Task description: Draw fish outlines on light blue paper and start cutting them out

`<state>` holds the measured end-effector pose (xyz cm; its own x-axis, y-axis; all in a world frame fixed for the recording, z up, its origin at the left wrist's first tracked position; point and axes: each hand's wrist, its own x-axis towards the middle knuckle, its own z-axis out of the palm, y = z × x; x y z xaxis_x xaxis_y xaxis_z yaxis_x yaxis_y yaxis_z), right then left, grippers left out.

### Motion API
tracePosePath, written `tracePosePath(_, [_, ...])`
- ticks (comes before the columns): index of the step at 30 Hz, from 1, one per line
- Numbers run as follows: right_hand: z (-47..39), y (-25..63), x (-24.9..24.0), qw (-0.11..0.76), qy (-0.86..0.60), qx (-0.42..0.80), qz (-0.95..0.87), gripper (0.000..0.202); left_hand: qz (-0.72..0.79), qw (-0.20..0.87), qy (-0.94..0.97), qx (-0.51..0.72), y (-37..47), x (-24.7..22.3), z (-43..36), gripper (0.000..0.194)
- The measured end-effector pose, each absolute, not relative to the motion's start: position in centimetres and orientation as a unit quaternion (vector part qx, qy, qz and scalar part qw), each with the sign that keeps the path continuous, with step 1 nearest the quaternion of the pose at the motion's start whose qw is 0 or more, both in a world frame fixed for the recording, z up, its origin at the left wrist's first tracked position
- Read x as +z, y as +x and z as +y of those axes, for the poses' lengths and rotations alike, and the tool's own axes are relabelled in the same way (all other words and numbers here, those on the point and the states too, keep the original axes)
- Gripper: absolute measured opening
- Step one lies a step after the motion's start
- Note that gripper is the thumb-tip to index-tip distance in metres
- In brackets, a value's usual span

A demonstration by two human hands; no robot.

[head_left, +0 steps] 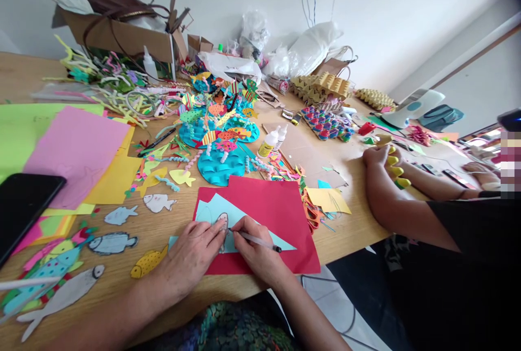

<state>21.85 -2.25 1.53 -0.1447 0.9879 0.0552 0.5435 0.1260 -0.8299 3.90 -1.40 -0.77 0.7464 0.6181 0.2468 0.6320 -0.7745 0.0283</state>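
My left hand (195, 253) lies with its fingers stretched flat, holding down a small grey-white paper fish cutout (223, 219) on a light-blue paper sheet (262, 230). Part of that cutout is hidden by the fingers. In my right hand (257, 253) a pen (262, 241) is gripped, its tip at the cutout's right edge. Beneath the blue sheet is a larger red sheet (277, 193). Left of my left hand are a yellow paper fish (148, 261), a blue-grey paper fish (112, 243) and a long grey paper fish (67, 292).
Blue egg-carton pieces with colourful paper fish (222, 165) stand ahead, beside glue bottles (267, 145). Orange-handled scissors (312, 215) lie right of the red sheet. A black phone (28, 212) rests on coloured paper at left. A co-worker's hands (380, 157) hold yellow-tipped pieces at right.
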Motion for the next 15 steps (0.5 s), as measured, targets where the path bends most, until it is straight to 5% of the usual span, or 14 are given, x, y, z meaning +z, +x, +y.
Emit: tracePosePath(15, [-3.3,22.0,1.2,0.330,-0.565,0.344,-0.673,0.008,-0.318,0.015,-0.940,-0.125,3.6,-1.1,-1.1,0.027])
